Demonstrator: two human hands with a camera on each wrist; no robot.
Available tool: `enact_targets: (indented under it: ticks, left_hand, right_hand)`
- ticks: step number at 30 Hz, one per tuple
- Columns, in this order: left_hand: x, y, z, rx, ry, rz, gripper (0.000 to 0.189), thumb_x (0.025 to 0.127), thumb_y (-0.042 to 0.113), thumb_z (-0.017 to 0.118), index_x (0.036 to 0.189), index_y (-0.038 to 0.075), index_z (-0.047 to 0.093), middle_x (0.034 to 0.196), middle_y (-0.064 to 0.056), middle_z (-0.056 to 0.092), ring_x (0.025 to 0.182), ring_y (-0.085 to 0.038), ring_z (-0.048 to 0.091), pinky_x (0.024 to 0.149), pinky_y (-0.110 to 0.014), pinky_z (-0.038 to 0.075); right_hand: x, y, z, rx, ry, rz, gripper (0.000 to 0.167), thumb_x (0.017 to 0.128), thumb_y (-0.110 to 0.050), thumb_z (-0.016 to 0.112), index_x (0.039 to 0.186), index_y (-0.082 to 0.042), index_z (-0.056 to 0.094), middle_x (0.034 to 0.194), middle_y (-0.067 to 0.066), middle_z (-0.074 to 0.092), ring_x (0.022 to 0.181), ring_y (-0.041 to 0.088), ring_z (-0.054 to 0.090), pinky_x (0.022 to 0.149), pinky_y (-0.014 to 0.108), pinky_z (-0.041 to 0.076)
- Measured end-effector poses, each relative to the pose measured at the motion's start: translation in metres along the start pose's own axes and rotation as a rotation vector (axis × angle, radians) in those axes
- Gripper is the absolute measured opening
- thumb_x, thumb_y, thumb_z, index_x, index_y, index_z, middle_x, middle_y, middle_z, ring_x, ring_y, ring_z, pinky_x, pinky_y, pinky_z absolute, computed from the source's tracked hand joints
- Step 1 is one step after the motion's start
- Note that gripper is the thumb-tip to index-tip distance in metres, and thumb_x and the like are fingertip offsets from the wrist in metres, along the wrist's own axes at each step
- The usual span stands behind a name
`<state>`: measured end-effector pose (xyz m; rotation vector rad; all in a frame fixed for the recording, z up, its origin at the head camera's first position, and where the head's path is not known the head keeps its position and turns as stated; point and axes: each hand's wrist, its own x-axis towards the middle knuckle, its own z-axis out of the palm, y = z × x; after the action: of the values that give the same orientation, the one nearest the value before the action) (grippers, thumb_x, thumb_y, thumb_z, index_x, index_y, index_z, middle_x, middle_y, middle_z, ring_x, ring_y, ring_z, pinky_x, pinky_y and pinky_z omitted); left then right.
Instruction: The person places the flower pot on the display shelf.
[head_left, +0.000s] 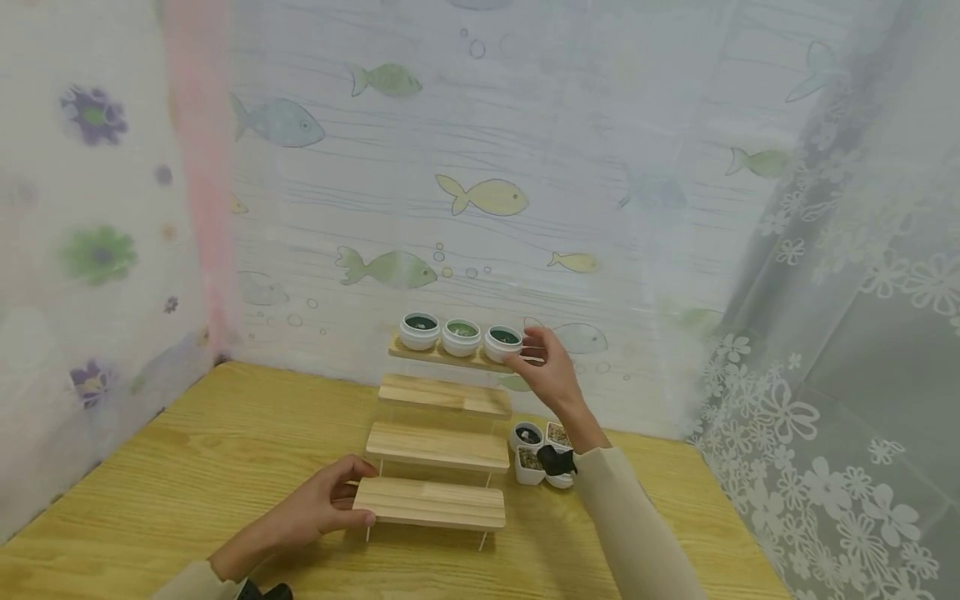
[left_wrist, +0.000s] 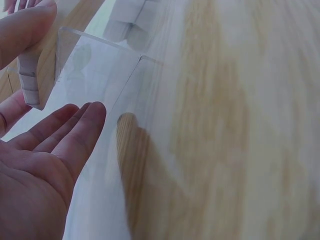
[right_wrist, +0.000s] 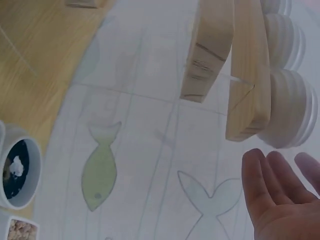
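Note:
A tiered wooden display stand (head_left: 437,445) stands on the table, with pale plank steps on clear side panels (left_wrist: 95,75). My left hand (head_left: 330,504) grips the left end of its lowest step, thumb at the front edge, other fingers extended behind. On the top step sit three small round white pots, one with dark green contents (head_left: 418,323), one with lighter green (head_left: 461,331), and a dark green right-hand pot (head_left: 503,340). Beside this last pot is my right hand (head_left: 551,372); in the right wrist view its relaxed fingers (right_wrist: 257,175) lie just off the pot's side.
Right of the stand, several more small white pots are grouped on the table (head_left: 285,417), among them a round dark-filled one (head_left: 527,434) and a square one with grainy filling (head_left: 529,465). A fish-printed curtain (head_left: 480,125) hangs close behind, lace fabric (head_left: 817,467) at the right.

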<state>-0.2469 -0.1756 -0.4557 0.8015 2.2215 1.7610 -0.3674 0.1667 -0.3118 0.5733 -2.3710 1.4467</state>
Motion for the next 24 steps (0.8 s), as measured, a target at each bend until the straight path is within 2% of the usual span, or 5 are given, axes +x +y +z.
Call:
enact_targets:
  ticks: [9,12,15,19,24]
  left_hand:
    - [-0.001,0.000,-0.001,0.013,0.002,-0.016,0.051,0.090,0.019,0.069,0.129,-0.001,0.043,0.138,-0.027,0.037,0.121,-0.039,0.048,0.090,-0.029,0.048]
    - [0.000,-0.001,-0.002,0.010,-0.006,-0.013,0.050,0.090,0.019,0.068,0.129,0.000,0.043,0.139,-0.028,0.035,0.120,-0.038,0.048,0.090,-0.029,0.048]
    - [0.000,-0.001,-0.002,0.013,-0.009,-0.013,0.049,0.091,0.019,0.068,0.129,0.000,0.043,0.139,-0.029,0.034,0.120,-0.038,0.048,0.090,-0.029,0.048]
    - [0.000,-0.001,-0.001,0.028,-0.005,-0.015,0.049,0.090,0.020,0.068,0.128,0.000,0.044,0.139,-0.030,0.035,0.119,-0.039,0.049,0.089,-0.029,0.048]
    - [0.000,-0.001,-0.001,0.036,-0.001,-0.019,0.050,0.090,0.021,0.068,0.128,0.000,0.044,0.138,-0.029,0.036,0.118,-0.038,0.050,0.089,-0.028,0.049]
  right_hand:
    - [-0.032,0.009,-0.015,-0.030,0.032,-0.020,0.058,0.085,-0.034,0.074,0.133,-0.014,0.048,0.125,0.009,0.056,0.113,0.026,0.055,0.095,0.042,0.045]
    - [-0.047,-0.002,-0.020,-0.040,0.032,-0.016,0.055,0.087,-0.027,0.072,0.133,-0.009,0.048,0.126,0.013,0.056,0.115,0.032,0.054,0.096,0.046,0.044]
    - [-0.059,0.001,-0.024,-0.049,0.039,-0.024,0.053,0.087,-0.025,0.072,0.132,-0.009,0.049,0.125,0.013,0.056,0.115,0.032,0.054,0.096,0.047,0.044]
    - [-0.071,0.023,-0.028,-0.072,0.065,-0.058,0.052,0.086,-0.029,0.074,0.130,-0.013,0.051,0.123,0.007,0.058,0.112,0.027,0.055,0.094,0.045,0.045]
    - [-0.088,0.035,-0.034,-0.128,0.096,-0.074,0.051,0.085,-0.026,0.075,0.129,-0.012,0.052,0.122,0.008,0.059,0.111,0.024,0.056,0.092,0.043,0.047]
